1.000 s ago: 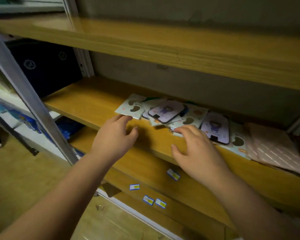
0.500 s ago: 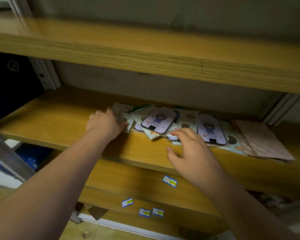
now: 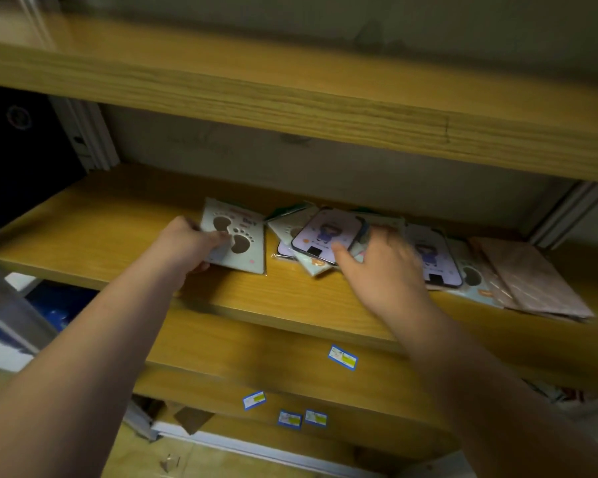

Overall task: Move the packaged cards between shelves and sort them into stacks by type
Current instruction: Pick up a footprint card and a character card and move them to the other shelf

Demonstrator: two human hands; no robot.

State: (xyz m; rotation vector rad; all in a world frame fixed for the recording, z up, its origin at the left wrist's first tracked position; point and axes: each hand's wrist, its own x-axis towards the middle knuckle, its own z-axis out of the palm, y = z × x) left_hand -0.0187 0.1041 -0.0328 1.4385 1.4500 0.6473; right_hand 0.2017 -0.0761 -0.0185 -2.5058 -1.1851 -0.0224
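The left hand (image 3: pixel 183 243) is pinching a footprint card (image 3: pixel 235 241) on the middle shelf (image 3: pixel 118 215). The right hand (image 3: pixel 384 267), blurred, is gripping one purple card (image 3: pixel 325 236) atop the pile; a second purple card (image 3: pixel 435 260) is lying beside a brown packet (image 3: pixel 532 281).

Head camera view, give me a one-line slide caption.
Left hand grips a footprint card while the right hand reaches into the card pile on the wooden shelf.
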